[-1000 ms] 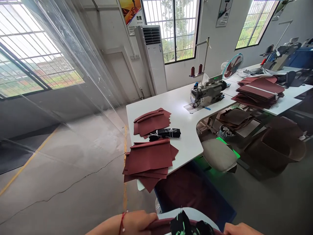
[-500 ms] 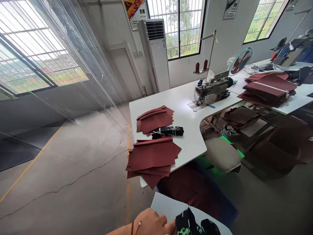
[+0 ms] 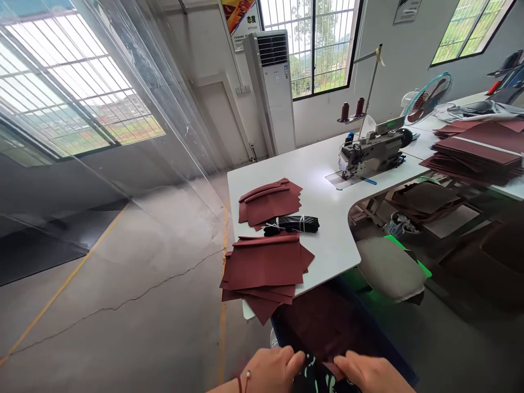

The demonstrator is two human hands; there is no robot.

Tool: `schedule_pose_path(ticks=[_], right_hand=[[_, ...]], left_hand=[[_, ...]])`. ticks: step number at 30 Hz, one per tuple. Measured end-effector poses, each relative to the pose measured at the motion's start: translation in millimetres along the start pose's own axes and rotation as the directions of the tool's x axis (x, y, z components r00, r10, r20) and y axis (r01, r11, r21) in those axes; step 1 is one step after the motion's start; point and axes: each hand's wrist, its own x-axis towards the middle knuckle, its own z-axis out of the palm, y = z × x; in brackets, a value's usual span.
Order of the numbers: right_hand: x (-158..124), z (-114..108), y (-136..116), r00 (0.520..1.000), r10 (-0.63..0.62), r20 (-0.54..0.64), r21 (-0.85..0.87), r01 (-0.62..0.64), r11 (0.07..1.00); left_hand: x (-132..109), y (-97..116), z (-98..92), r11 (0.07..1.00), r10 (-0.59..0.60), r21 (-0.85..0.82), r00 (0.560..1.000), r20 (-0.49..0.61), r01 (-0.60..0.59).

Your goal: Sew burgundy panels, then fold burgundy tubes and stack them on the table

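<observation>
At the bottom edge, my left hand is closed, its fingers curled beside black cloth with a pale green pattern. My right hand is also closed, on the other side of this cloth. A small dark red piece shows by the right thumb. What either hand grips is hidden by the fingers and the frame edge. Beyond the hands, a stack of dark red panels overhangs the white table's near corner. Behind it lie a tied black bundle and more folded red panels.
A sewing machine stands on the white table, with a fan and a pile of red panels to the right. Below are a blue-edged bin and a cushioned stool. A clear plastic curtain hangs at left.
My right hand has come into view at the bottom right. The white surface beneath my left hand has gone from view. The view has swung slightly left.
</observation>
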Motion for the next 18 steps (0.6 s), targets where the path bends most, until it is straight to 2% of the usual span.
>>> schedule_pose_path(ticks=[1,3,4,6,8,9,11,13,15,16,18], right_hand=[[10,-6,6,0.992,-0.052,-0.112,-0.088,0.042,0.995],[30,-19,20,0.937,-0.061,-0.343,-0.220,-0.017,0.975],[39,-25,29,0.898,-0.020,-0.439,-0.233,-0.092,0.968],[57,-28,46,0.831,0.091,-0.549,-0.165,-0.215,0.963],[72,-17,61,0.784,0.213,-0.583,-0.046,-0.294,0.955],[79,-5,68,0.772,0.261,-0.580,0.005,-0.317,0.949],[93,26,77,0.771,0.316,-0.553,0.072,-0.333,0.940],[107,59,83,0.787,0.340,-0.516,0.113,-0.331,0.937],[125,85,91,0.806,0.351,-0.477,0.123,-0.334,0.935],[135,92,97,0.809,0.360,-0.465,0.115,-0.349,0.930],[162,95,115,0.812,0.367,-0.455,0.060,-0.383,0.922]], left_hand=[[5,-10,-2.5,0.999,-0.034,-0.043,0.999,-0.040,0.033],[14,-44,-14.0,0.988,-0.129,-0.114,0.974,-0.189,0.109],[18,-69,-23.6,0.980,-0.172,-0.145,0.945,-0.277,0.135],[30,-128,-52.4,0.967,-0.234,-0.195,0.865,-0.443,0.162],[52,-193,-94.6,0.963,-0.262,-0.205,0.797,-0.544,0.176],[68,-225,-119.2,0.960,-0.275,-0.195,0.787,-0.553,0.199],[111,-286,-167.8,0.950,-0.306,-0.133,0.768,-0.563,0.281],[166,-336,-202.0,0.942,-0.319,-0.104,0.753,-0.575,0.320],[223,-373,-209.0,0.928,-0.347,-0.101,0.734,-0.584,0.358],[249,-387,-201.7,0.915,-0.380,-0.108,0.740,-0.555,0.389],[290,-406,-171.9,0.878,-0.468,-0.128,0.774,-0.425,0.461]])
